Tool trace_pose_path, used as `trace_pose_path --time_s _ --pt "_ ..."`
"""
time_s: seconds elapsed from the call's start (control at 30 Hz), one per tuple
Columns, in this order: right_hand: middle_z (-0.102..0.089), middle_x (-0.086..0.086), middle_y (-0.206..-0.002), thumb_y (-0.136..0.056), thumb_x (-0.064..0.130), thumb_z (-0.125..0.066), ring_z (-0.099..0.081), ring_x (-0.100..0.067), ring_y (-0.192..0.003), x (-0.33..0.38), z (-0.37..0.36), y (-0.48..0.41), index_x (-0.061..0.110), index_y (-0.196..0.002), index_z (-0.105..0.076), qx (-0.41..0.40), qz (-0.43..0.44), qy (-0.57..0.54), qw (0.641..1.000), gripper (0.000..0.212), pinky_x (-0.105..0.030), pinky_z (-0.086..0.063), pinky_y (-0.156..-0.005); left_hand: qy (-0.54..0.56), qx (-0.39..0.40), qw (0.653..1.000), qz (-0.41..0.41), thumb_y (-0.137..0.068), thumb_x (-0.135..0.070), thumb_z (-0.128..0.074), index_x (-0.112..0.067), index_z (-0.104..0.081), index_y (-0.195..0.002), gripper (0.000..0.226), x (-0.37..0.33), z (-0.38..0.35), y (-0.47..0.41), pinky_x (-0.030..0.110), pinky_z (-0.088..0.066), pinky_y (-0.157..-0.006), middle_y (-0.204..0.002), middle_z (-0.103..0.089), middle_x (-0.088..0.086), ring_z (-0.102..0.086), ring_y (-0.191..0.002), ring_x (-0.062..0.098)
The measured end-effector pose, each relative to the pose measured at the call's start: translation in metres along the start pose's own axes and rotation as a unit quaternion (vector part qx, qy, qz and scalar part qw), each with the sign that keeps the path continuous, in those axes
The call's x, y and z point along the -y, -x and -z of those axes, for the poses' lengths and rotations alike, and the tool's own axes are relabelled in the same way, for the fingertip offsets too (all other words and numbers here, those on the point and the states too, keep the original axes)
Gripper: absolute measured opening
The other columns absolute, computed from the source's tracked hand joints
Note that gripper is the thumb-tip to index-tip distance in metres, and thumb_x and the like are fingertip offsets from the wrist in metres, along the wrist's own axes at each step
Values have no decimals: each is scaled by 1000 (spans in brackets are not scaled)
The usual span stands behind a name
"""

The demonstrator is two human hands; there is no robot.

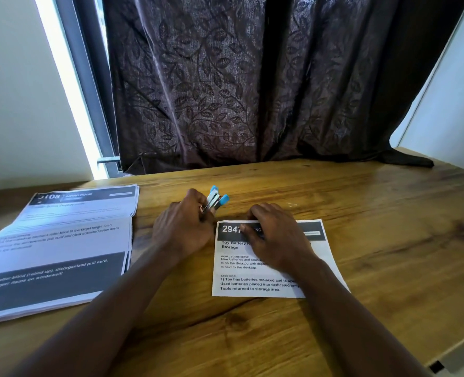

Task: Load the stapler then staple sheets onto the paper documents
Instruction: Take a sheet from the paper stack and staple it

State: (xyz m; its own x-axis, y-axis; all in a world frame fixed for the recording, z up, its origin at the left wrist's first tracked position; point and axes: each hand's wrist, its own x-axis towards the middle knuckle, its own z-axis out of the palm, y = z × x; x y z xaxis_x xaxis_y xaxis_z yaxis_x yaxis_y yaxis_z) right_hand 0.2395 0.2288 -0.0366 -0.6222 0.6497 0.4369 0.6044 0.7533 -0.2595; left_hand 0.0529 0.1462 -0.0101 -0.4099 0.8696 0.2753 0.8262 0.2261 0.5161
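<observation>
A small blue and silver stapler sticks up and away from my left hand, which is shut on its rear end, just left of the top left corner of a small printed sheet headed "2947". My right hand lies flat on the top of that sheet, fingers spread, holding it down on the wooden table. A thick stack of printed documents headed "3108" lies at the left of the table, untouched by either hand. The stapler's jaws are partly hidden by my fingers.
A dark leaf-patterned curtain hangs behind the table's far edge, its hem resting on the wood at the back right. A window frame stands at the back left. A tiny pale scrap lies beyond my right hand.
</observation>
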Motion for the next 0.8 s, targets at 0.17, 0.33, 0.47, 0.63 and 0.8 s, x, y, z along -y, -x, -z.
trace_pose_path --time_s 0.17,0.33,0.47,0.63,0.8 --pt "-59 10 -94 -95 42 -57 -51 -14 -92 -1 1 1 27 -96 -54 -4 11 -15 1000 15 -37 -42 -85 289 10 956 37 -84 -29 -80 -33 -68 -104 23 8 1 -9 48 -61 -83 -90 -76 -3 -75 -84 19" --pt "-60 10 -93 -95 42 -57 -51 -13 -92 -2 0 0 27 -96 -55 -5 10 -22 1000 16 -36 -42 -83 434 87 894 64 -89 1 -71 -12 -71 -109 24 7 13 -6 25 -63 -71 -97 -78 16 -77 -83 21" --pt "-60 11 -92 -95 41 -58 -51 -13 -90 -3 0 0 27 -94 -54 -9 12 -29 999 15 -35 -42 -83 506 99 852 87 -92 -8 -68 -10 -71 -115 23 15 16 -12 26 -61 -72 -101 -78 16 -72 -79 17" --pt "-61 12 -92 -94 41 -60 -52 -12 -90 -1 0 0 27 -95 -56 -9 20 -34 999 14 -36 -43 -84 515 98 845 108 -89 -9 -72 -9 -71 -104 15 18 13 -16 23 -58 -67 -89 -77 12 -67 -73 15" --pt "-60 8 -95 -93 44 -53 -53 -16 -93 1 0 0 24 -98 -58 -33 51 -20 998 22 -40 -44 -85 549 116 820 111 -86 6 -69 -4 -69 -101 18 20 16 -17 24 -60 -73 -106 -77 16 -67 -77 16"
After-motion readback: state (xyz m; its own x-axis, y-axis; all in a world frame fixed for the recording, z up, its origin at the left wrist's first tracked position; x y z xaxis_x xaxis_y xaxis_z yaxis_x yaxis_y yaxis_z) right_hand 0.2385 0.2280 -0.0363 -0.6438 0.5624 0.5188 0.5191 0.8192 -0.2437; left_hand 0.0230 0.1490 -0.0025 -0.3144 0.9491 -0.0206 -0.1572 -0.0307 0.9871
